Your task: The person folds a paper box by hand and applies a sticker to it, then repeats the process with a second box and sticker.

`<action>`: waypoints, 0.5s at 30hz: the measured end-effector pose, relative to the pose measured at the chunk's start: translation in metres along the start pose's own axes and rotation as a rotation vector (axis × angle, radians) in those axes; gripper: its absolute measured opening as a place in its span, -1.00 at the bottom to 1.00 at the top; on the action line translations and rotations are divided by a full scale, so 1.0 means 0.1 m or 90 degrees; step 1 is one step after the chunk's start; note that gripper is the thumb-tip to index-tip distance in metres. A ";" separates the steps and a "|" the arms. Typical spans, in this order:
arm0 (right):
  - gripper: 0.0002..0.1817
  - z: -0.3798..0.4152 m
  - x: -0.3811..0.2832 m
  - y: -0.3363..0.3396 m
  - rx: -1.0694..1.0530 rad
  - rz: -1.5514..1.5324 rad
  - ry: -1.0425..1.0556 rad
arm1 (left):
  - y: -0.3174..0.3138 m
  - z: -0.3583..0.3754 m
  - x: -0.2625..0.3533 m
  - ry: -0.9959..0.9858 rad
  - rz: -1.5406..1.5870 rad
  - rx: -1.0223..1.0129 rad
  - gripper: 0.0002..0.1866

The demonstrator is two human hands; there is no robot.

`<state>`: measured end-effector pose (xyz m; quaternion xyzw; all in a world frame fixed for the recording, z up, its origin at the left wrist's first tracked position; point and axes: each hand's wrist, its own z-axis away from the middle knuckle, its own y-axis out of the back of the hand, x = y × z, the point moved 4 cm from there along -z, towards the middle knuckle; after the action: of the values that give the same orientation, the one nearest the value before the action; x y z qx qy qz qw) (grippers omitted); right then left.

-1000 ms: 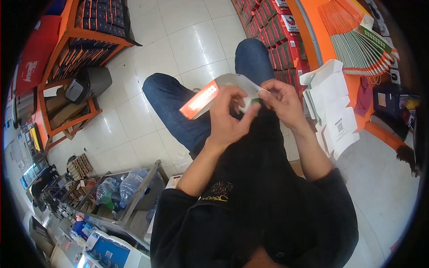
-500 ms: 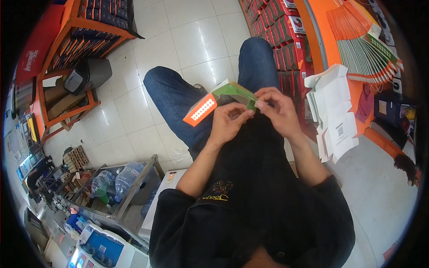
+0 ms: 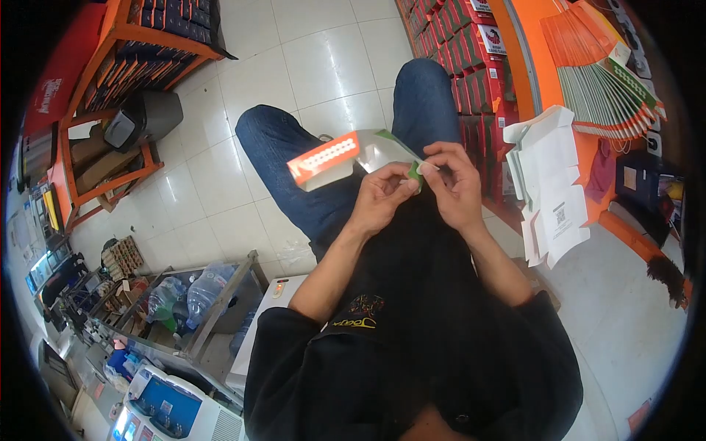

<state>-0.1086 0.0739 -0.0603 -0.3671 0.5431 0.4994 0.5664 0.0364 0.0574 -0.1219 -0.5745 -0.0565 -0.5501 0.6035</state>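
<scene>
A folding carton point(image 3: 323, 159), orange with white lettering on one face and pale inside, stretches out over my lap. Its near end carries a small green flap point(image 3: 415, 176). My left hand point(image 3: 379, 200) pinches this flap from the left, with thumb and index finger pressed together. From the other side, my right hand point(image 3: 456, 189) grips the same flap between thumb and finger, its upper fingers curled. The fingertips hide part of the flap. To the right lie white unfolded cartons point(image 3: 555, 206), and beyond them a fanned stack of orange and green flat cartons point(image 3: 603, 92).
Red boxes point(image 3: 467, 81) are stacked beside my right knee. An orange shelf point(image 3: 110, 44) with dark boxes stands at far left, a grey bin point(image 3: 143, 121) below it. A metal-framed cart point(image 3: 213, 316) holding plastic bottles is left of me. Tiled floor point(image 3: 323, 66) lies ahead.
The carton has swung and turned, so its lettered orange face lies flatter and its pale inside shows instead of the green side. Both hands stay nearly in place on the flap.
</scene>
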 end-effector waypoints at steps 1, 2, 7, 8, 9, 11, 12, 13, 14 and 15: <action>-0.91 -0.01 0.03 0.00 0.000 0.018 -0.004 | 0.00 0.00 -0.02 0.005 0.021 -0.010 -0.90; -0.91 -0.01 0.06 0.01 -0.001 0.036 -0.009 | 0.00 0.00 -0.05 0.010 0.043 -0.019 -0.89; -0.91 0.02 0.08 0.00 -0.026 -0.023 -0.045 | 0.01 0.00 -0.04 0.014 0.016 0.015 -0.86; -0.91 0.02 0.09 -0.01 -0.031 -0.035 -0.057 | 0.02 -0.01 -0.04 0.017 0.013 0.027 -0.85; -0.91 0.02 0.12 -0.01 -0.032 -0.034 -0.057 | 0.02 -0.01 -0.04 0.017 0.014 0.028 -0.85; -0.90 0.04 0.21 -0.02 -0.019 -0.140 -0.107 | 0.01 -0.01 -0.03 0.006 0.015 0.019 -0.86; -0.90 0.05 0.21 -0.03 -0.020 -0.140 -0.109 | 0.02 -0.01 -0.04 0.007 0.016 0.020 -0.86; -0.91 0.07 0.21 -0.04 0.001 -0.140 -0.117 | 0.02 -0.01 -0.04 0.001 0.023 0.010 -0.87; -0.93 0.07 0.22 -0.04 0.023 -0.141 -0.124 | 0.02 -0.03 -0.05 -0.006 0.029 0.000 -0.87; -0.93 0.06 0.22 -0.04 0.023 -0.141 -0.124 | 0.01 -0.03 -0.04 -0.007 0.030 0.001 -0.87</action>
<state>-0.1054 0.0828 -0.0819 -0.3643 0.4505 0.4577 0.6744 0.0342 0.0571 -0.1265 -0.5783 -0.0465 -0.5329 0.6160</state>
